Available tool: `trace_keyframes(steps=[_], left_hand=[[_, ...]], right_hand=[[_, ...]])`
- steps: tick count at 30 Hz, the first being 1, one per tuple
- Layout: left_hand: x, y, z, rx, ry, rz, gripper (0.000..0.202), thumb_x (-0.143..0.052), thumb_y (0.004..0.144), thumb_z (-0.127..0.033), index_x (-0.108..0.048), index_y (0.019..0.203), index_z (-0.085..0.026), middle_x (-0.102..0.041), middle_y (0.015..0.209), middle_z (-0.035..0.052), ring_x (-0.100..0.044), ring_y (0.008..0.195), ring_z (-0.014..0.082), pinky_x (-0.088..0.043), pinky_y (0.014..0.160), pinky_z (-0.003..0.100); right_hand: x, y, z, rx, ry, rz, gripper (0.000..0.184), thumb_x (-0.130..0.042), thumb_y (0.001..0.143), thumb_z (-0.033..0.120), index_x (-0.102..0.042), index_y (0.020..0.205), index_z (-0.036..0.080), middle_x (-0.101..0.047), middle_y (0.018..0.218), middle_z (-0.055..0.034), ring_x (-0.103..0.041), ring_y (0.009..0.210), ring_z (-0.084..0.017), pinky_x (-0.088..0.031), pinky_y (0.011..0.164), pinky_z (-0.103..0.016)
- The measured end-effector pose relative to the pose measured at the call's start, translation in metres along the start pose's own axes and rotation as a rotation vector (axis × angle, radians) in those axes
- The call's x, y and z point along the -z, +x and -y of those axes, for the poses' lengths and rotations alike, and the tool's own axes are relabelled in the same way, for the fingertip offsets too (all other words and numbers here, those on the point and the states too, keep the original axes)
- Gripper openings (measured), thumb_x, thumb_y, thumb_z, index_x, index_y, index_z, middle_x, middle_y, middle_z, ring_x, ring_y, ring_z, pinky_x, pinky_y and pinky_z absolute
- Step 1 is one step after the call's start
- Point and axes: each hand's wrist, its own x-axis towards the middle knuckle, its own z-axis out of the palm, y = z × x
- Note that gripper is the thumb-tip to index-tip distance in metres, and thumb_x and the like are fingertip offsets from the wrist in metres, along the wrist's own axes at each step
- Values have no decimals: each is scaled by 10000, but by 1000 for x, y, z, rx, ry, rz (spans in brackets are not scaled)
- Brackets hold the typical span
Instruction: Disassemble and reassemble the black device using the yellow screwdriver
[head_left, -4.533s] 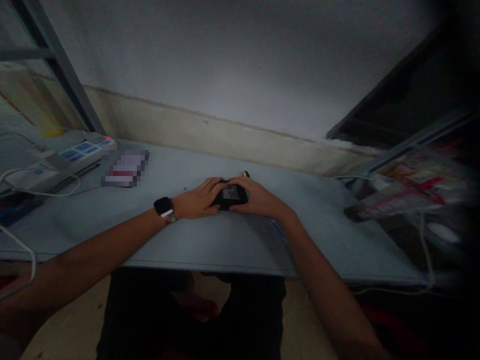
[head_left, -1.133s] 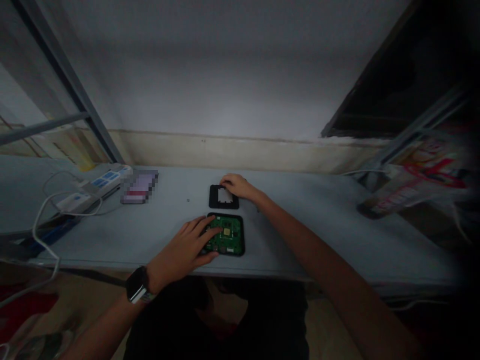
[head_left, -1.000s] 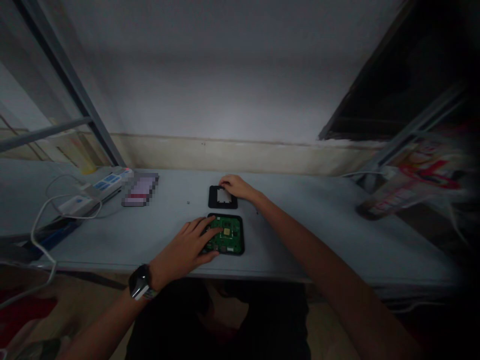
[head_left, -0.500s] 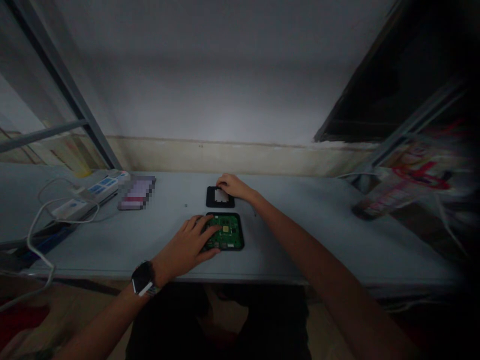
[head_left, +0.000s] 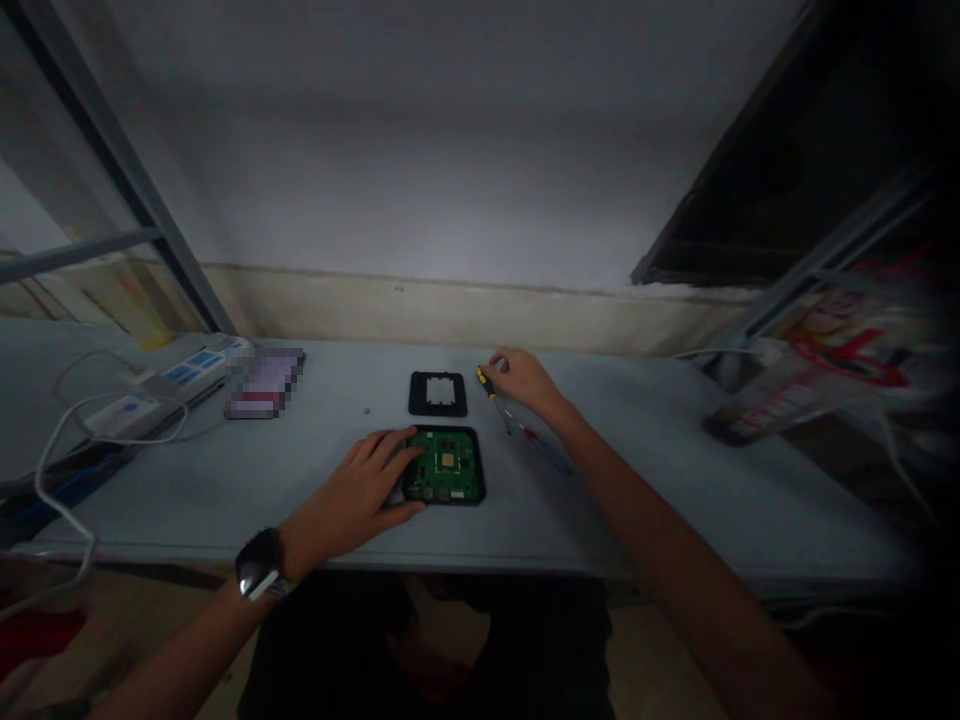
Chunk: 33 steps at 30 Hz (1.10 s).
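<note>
A small black case with a green circuit board (head_left: pixel 448 465) lies open near the front of the grey table (head_left: pixel 675 500). My left hand (head_left: pixel 360 490), a watch on its wrist, rests with spread fingers on the case's left edge. Behind it lies the black cover frame (head_left: pixel 437 393) with a square hole, untouched. To its right my right hand (head_left: pixel 525 382) is curled over a screwdriver (head_left: pixel 489 384) with a yellow and black handle that lies on the table.
At the far left lie a white power strip (head_left: pixel 176 377) with cables and a flat blurred object (head_left: pixel 262 384). A tiny screw (head_left: pixel 367 411) sits left of the frame. A colourful plastic bag (head_left: pixel 817 380) hangs at the right. A metal rack post (head_left: pixel 127 190) stands left.
Earlier both hands held the closed black device. It now lies in two parts. In the last half second my right hand left the cover frame and moved right onto the screwdriver.
</note>
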Motion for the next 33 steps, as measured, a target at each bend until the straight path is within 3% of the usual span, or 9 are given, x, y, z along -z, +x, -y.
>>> trace_keyframes(steps=[3, 11, 33], left_hand=[[0, 2, 0, 8, 8, -2, 594, -660, 1061, -521, -474, 1554, -248, -465, 1667, 139, -473, 1485, 353, -471, 1244, 593], [10, 8, 2, -11, 35, 15, 593, -671, 1045, -553, -506, 1534, -259, -508, 1630, 127, -460, 1488, 357, -463, 1249, 602], [18, 15, 13, -47, 25, 36, 608, -698, 1014, -601, -542, 1510, -285, -554, 1587, 104, -476, 1446, 362, -438, 1249, 611]], right_hand=[[-1, -14, -2, -33, -3, 64, 328, -749, 930, 418, -753, 1128, 157, -756, 861, -82, -677, 801, -226, -455, 706, -305], [-1, -23, 5, -35, 4, 126, 409, -710, 850, 191, -734, 1258, 194, -791, 891, -61, -687, 777, -213, -421, 667, -296], [12, -19, -16, -176, -120, 125, 454, -711, 861, 282, -746, 1303, 185, -816, 1012, -145, -749, 913, -294, -499, 759, -349]])
